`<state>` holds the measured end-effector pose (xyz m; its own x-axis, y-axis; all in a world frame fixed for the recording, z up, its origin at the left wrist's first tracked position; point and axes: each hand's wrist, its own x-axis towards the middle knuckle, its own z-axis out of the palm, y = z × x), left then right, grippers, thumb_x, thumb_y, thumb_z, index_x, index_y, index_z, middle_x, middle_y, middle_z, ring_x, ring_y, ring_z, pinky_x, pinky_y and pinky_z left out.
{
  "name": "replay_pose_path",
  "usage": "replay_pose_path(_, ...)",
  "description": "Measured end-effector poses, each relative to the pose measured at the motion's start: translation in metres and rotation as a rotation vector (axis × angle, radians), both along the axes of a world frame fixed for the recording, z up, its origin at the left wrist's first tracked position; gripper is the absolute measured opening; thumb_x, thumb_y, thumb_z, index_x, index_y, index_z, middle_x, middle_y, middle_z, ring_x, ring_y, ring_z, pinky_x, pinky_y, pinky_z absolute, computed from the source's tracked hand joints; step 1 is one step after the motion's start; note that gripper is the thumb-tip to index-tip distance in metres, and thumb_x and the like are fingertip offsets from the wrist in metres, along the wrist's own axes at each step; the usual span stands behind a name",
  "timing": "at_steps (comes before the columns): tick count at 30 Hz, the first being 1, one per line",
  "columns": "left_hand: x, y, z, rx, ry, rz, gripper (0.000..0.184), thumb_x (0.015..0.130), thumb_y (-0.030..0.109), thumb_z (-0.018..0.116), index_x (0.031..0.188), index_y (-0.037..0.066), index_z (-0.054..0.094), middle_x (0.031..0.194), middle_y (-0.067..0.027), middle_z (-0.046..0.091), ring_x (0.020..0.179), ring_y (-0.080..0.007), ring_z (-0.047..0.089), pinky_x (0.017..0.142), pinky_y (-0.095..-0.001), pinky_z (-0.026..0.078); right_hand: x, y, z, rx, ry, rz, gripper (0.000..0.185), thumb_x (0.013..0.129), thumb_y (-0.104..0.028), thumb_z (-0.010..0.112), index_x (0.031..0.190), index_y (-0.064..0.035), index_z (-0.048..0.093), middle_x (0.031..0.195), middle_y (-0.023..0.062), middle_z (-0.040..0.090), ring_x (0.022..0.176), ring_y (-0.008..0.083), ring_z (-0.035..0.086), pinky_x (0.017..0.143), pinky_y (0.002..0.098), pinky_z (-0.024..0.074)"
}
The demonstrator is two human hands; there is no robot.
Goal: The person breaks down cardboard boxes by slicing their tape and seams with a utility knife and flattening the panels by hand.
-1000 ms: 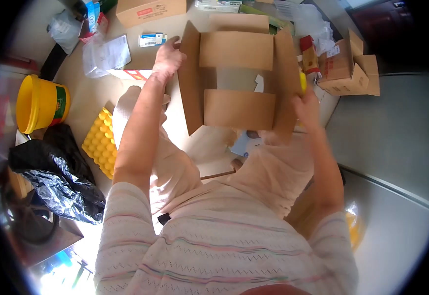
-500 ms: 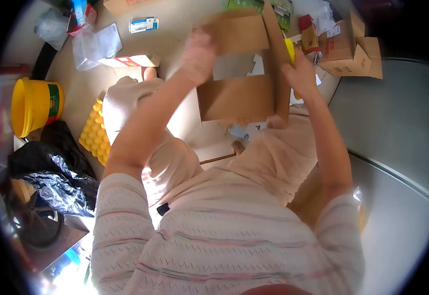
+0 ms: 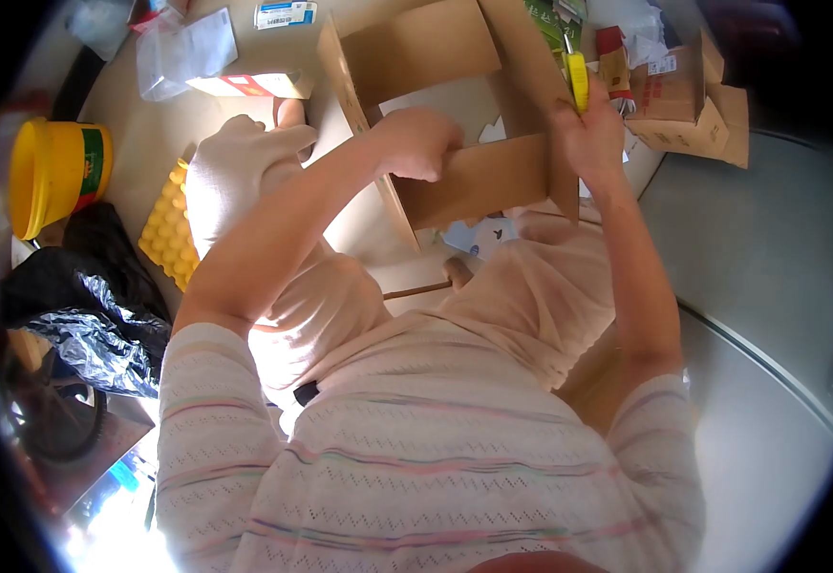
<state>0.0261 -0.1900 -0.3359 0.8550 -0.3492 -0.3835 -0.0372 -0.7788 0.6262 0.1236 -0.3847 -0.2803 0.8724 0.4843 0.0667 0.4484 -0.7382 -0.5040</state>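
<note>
An open cardboard box, through whose middle the floor shows, is tilted between my knees. My left hand is closed at the upper edge of the box's near panel, its fingertips mostly hidden. My right hand grips a yellow utility knife beside the right wall of the box. The knife points up, away from me, with its metal tip showing. Below the box lies a white and blue printed sheet or packet, partly covered.
To the right, another opened cardboard box stands by a grey panel. A yellow bucket, yellow egg tray and black plastic bag are on the left. Farther off lie a clear bag and a small blue-white box.
My left hand has gone from the box's far left side to its near panel. The box has turned and tilted. My right hand keeps the knife, now more fully visible.
</note>
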Motion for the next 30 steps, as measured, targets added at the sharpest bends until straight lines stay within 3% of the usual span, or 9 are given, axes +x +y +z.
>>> replay_pose_path(2, -0.011, 0.000, 0.031, -0.245, -0.002, -0.069, 0.041, 0.062, 0.010, 0.058, 0.103, 0.010, 0.063, 0.067, -0.0090, 0.061, 0.071, -0.0260, 0.059, 0.064, -0.0336, 0.046, -0.001, -0.005, 0.004, 0.025, -0.082, 0.006, 0.048, 0.078, -0.016, 0.055, 0.122, -0.0034, 0.042, 0.095, 0.0223, 0.059, 0.087, 0.0385, 0.057, 0.076, 0.0420, 0.0446)
replay_pose_path(4, -0.026, -0.017, 0.025, -0.461, 0.188, -0.256, 0.048, 0.064, 0.009, 0.058, 0.112, 0.013, 0.060, 0.070, -0.0087, 0.062, 0.071, -0.0243, 0.058, 0.064, -0.0318, 0.046, 0.008, -0.015, 0.002, 0.087, -0.136, 0.038, 0.048, 0.079, -0.018, 0.056, 0.122, -0.0034, 0.042, 0.097, 0.0206, 0.059, 0.088, 0.0368, 0.057, 0.077, 0.0397, 0.0449)
replay_pose_path(8, -0.033, -0.024, 0.016, -0.270, 0.229, -0.322, 0.067, 0.066, 0.013, 0.064, 0.129, 0.023, 0.044, 0.095, -0.0128, 0.059, 0.092, -0.0280, 0.055, 0.078, -0.0365, 0.044, 0.019, -0.024, 0.010, 0.121, -0.191, 0.083, 0.047, 0.080, -0.022, 0.059, 0.120, -0.0022, 0.044, 0.095, 0.0177, 0.059, 0.087, 0.0320, 0.058, 0.076, 0.0349, 0.0450)
replay_pose_path(12, -0.030, -0.020, 0.024, -0.287, 0.277, -0.340, 0.072, 0.066, 0.019, 0.066, 0.133, 0.017, 0.038, 0.100, -0.0155, 0.057, 0.096, -0.0312, 0.053, 0.083, -0.0399, 0.042, 0.026, -0.022, 0.021, 0.201, -0.165, 0.081, 0.044, 0.080, -0.018, 0.058, 0.119, -0.0027, 0.045, 0.098, 0.0171, 0.059, 0.086, 0.0312, 0.057, 0.076, 0.0356, 0.0448)
replay_pose_path(18, -0.024, -0.023, 0.019, -0.353, 0.351, -0.236, 0.075, 0.066, 0.025, 0.066, 0.132, 0.009, 0.035, 0.096, -0.0206, 0.058, 0.090, -0.0343, 0.055, 0.078, -0.0375, 0.044, 0.032, -0.012, 0.020, 0.150, -0.280, 0.124, 0.043, 0.078, -0.020, 0.057, 0.117, -0.0047, 0.046, 0.090, 0.0175, 0.061, 0.082, 0.0338, 0.058, 0.074, 0.0383, 0.0450)
replay_pose_path(21, -0.020, -0.024, 0.024, -0.533, 0.175, 0.031, 0.064, 0.068, 0.024, 0.063, 0.126, 0.004, 0.043, 0.094, -0.0199, 0.060, 0.086, -0.0331, 0.057, 0.074, -0.0359, 0.045, 0.031, 0.010, 0.012, 0.101, -0.197, 0.017, 0.043, 0.075, -0.025, 0.054, 0.112, -0.0031, 0.048, 0.084, 0.0199, 0.061, 0.079, 0.0384, 0.057, 0.073, 0.0409, 0.0453)
replay_pose_path(24, -0.005, -0.018, 0.019, -0.363, 0.123, 0.038, 0.051, 0.069, 0.021, 0.061, 0.114, -0.001, 0.052, 0.090, -0.0186, 0.062, 0.083, -0.0302, 0.058, 0.073, -0.0348, 0.046, 0.040, 0.027, -0.004, -0.092, -0.216, 0.010, 0.036, 0.078, -0.024, 0.053, 0.107, -0.0031, 0.049, 0.080, 0.0182, 0.061, 0.073, 0.0318, 0.060, 0.068, 0.0375, 0.0468)
replay_pose_path(27, 0.002, 0.007, 0.032, -0.387, 0.095, 0.120, 0.040, 0.068, 0.017, 0.061, 0.102, -0.004, 0.059, 0.084, -0.0154, 0.063, 0.079, -0.0241, 0.058, 0.072, -0.0320, 0.046, 0.068, 0.032, -0.015, -0.066, 0.080, 0.068, 0.039, 0.079, -0.020, 0.054, 0.114, -0.0031, 0.049, 0.085, 0.0097, 0.061, 0.073, 0.0199, 0.059, 0.066, 0.0318, 0.0469)
replay_pose_path(30, 0.009, 0.034, 0.006, -0.462, -0.003, 0.137, 0.037, 0.068, 0.014, 0.060, 0.100, -0.004, 0.060, 0.081, -0.0115, 0.063, 0.075, -0.0180, 0.056, 0.069, -0.0290, 0.045, 0.045, 0.076, 0.028, -0.020, 0.402, -0.058, 0.023, 0.084, -0.026, 0.058, 0.089, -0.0036, 0.054, 0.071, 0.0085, 0.056, 0.050, 0.0165, 0.054, 0.045, 0.0310, 0.0459)
